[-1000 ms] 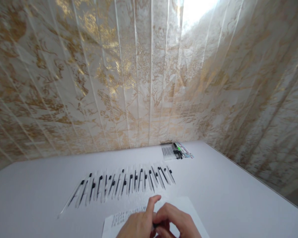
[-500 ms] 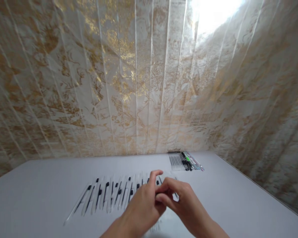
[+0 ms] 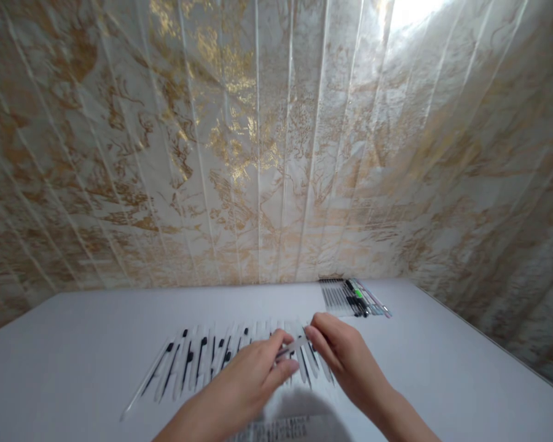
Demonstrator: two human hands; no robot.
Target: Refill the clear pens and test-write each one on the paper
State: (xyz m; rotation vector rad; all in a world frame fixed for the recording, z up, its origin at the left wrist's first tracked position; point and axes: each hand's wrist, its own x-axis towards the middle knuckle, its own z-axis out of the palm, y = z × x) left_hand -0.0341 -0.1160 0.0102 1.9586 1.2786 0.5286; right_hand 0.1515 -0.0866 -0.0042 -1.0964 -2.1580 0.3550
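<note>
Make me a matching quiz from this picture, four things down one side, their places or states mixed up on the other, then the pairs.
1. Left hand
2. Written sheet
3. Wall covering
4. Green-marked pen group

A. Patterned in gold
B. At the back of the table, right of centre
C. Holding a pale slim piece
D. At the picture's bottom edge

Pairs: 1-C, 2-D, 3-A, 4-B
</note>
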